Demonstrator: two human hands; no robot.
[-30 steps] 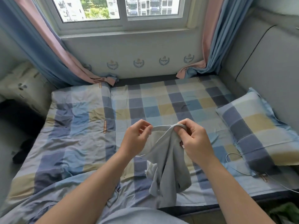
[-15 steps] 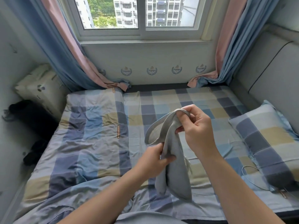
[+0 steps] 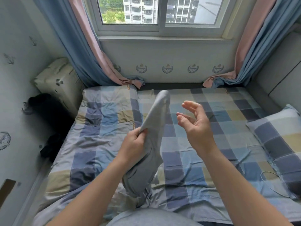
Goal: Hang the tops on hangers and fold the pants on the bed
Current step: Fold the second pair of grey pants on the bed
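Over the bed (image 3: 211,144), the left hand (image 3: 135,144) grips the grey garment (image 3: 157,121); the right hand (image 3: 195,126) beside it is empty, fingers (image 3: 192,106) spread. Straightening seems underway, needing a second grip.

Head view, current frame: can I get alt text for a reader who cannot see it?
A person's left hand grips a grey garment and holds it up over a bed with a checked cover, while the right hand hovers open beside it, holding nothing. A matching pillow lies at the right, and a window with curtains is beyond the bed.
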